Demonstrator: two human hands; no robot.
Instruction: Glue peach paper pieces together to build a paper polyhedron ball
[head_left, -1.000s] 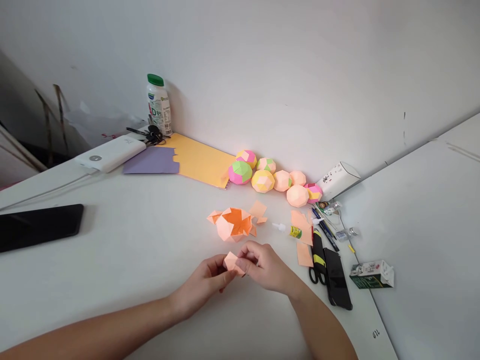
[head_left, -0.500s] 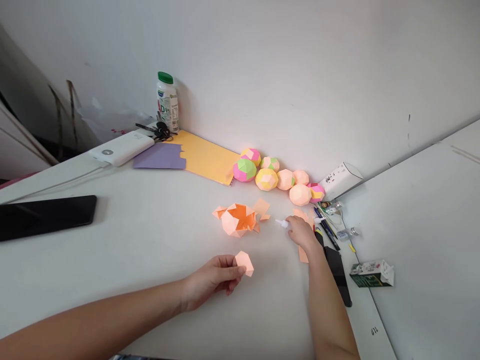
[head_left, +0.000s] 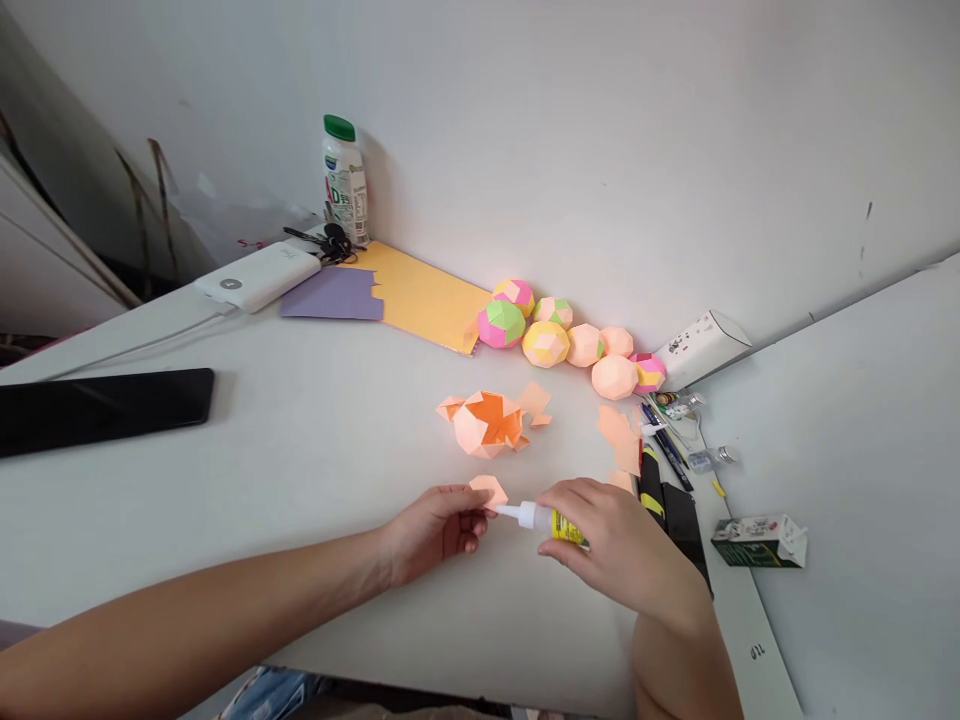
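Observation:
My left hand (head_left: 442,530) pinches a small peach paper hexagon (head_left: 489,490) between thumb and fingers. In my right hand (head_left: 607,540) is a glue bottle (head_left: 568,527) with a yellow label, tilted sideways. Its white nozzle tip meets or nearly meets the lower edge of the hexagon; I cannot tell which. Beyond my hands sits a partly built peach paper ball (head_left: 474,428), its opening showing a deeper orange inside. Peach paper scraps (head_left: 534,398) lie at its right side.
Several finished paper balls (head_left: 615,377) line the wall. Yellow card (head_left: 427,295), purple card (head_left: 330,294), a power bank (head_left: 259,278), keys (head_left: 332,240) and a white bottle (head_left: 346,185) are at back left. A phone (head_left: 105,410) lies left; a cutter (head_left: 651,485) and small carton (head_left: 759,542) right.
My right hand has brought the glue bottle left and nearer to me, its nozzle now at the hexagon. My left hand still holds the hexagon, now turned flatter. The camera view has shifted slightly.

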